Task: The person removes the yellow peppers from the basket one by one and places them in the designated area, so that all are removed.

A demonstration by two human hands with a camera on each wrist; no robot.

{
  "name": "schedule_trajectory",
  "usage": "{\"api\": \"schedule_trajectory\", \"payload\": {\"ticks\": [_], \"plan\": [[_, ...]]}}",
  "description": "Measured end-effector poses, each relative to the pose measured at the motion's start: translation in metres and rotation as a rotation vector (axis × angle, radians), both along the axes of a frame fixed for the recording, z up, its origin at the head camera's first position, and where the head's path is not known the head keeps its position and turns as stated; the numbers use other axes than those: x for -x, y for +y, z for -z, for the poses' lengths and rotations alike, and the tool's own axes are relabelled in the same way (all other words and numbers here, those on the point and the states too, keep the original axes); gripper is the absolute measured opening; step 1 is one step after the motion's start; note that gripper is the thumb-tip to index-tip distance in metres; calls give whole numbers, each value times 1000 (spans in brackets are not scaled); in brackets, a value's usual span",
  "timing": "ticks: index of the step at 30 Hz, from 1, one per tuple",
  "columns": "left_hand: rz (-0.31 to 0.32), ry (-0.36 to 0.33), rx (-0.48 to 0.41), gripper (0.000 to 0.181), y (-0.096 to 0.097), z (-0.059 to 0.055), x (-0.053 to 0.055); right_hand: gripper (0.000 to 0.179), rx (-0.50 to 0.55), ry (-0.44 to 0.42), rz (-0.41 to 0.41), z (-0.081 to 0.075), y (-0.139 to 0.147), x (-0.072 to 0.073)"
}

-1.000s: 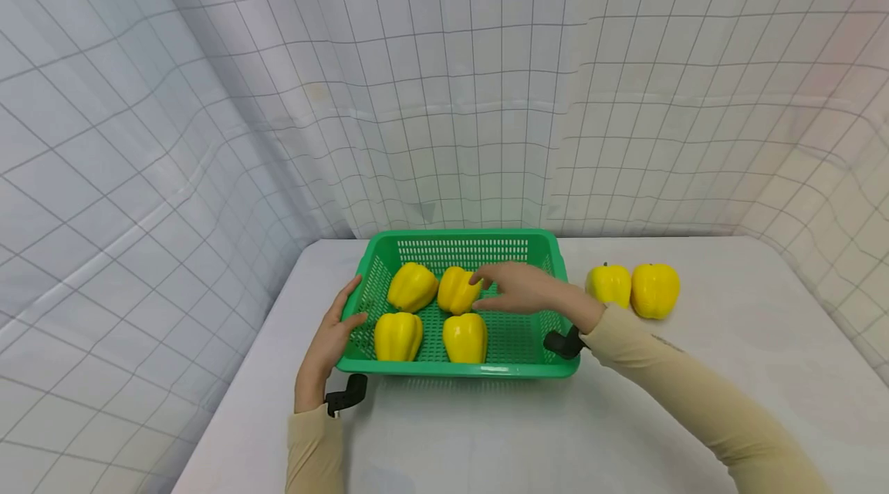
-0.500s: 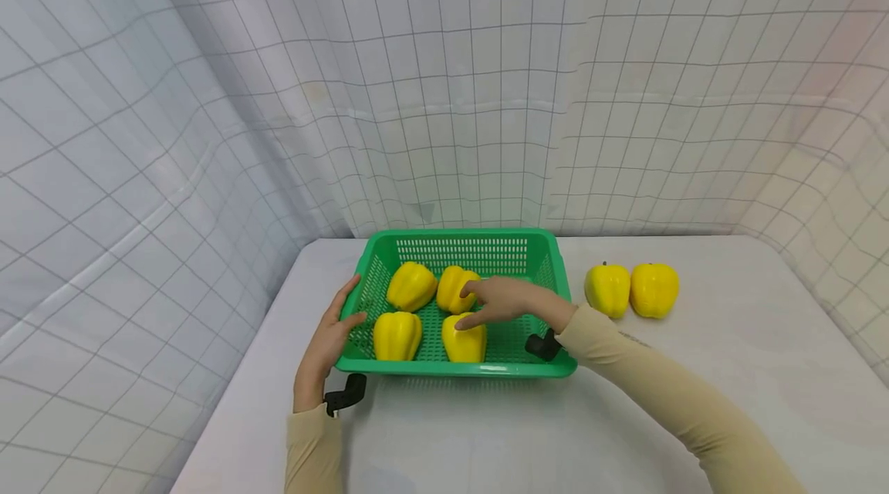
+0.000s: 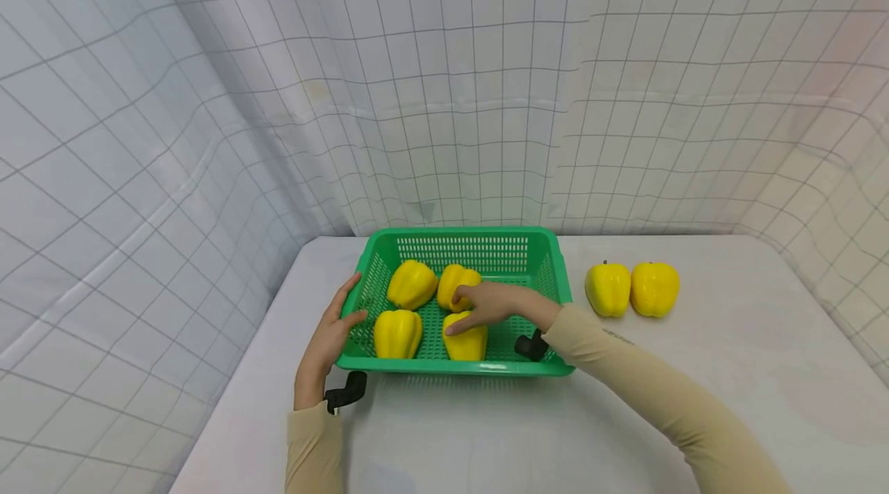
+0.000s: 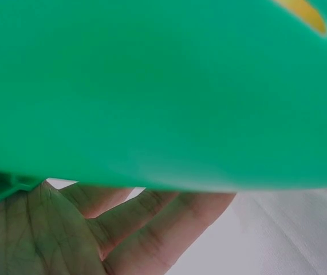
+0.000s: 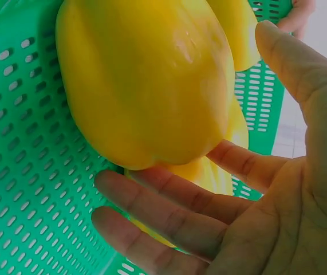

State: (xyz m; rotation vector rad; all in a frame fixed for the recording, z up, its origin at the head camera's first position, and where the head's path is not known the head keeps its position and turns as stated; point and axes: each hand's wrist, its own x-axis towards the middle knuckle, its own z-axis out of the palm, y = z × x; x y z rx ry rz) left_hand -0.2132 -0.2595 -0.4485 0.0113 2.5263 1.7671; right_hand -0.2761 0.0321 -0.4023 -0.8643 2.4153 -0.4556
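A green plastic basket (image 3: 461, 368) holds several yellow bell peppers. My left hand (image 3: 329, 338) grips its left rim, thumb over the top and fingers along the outer wall; in the left wrist view the green wall hides the fingertips. Over the basket, my right hand (image 3: 491, 302) reaches around the front right bell pepper (image 3: 469, 346), thumb above it and spread fingers at its far side. In the right wrist view that pepper sits between thumb and fingers, the thumb standing apart from it. The back right bell pepper (image 3: 454, 282) lies just beyond the fingers.
Left in the basket are a back bell pepper (image 3: 411, 285) and a front one (image 3: 397, 335). Two more bell peppers, one (image 3: 608, 289) beside the other (image 3: 655, 289), stand on the white table (image 3: 722, 347) to the right. Gridded white curtains (image 3: 479, 131) enclose the table.
My right hand has moved left and toward the front, from beside the back right pepper down around the front right one. The left hand stays on the rim.
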Motion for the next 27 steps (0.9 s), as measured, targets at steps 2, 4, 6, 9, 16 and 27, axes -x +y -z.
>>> {"api": "schedule_trajectory", "payload": {"ticks": [2, 4, 6, 9, 16, 27], "plan": [[-1, -3, 0, 64, 0, -1, 0, 64, 3, -5, 0, 1, -1, 0], [-2, -4, 3, 64, 0, -1, 0, 65, 4, -8, -1, 1, -3, 1], [-4, -5, 5, 64, 0, -1, 1, 64, 1, -11, -6, 2, -4, 1], [-4, -6, 5, 64, 0, -1, 1, 64, -2, -21, -8, 3, -5, 2], [2, -2, 0, 63, 0, 0, 1, 69, -7, -123, 32, 6, -5, 0], [1, -5, 8, 63, -1, 0, 1, 66, -15, -186, 63, 11, -5, 0]]}}
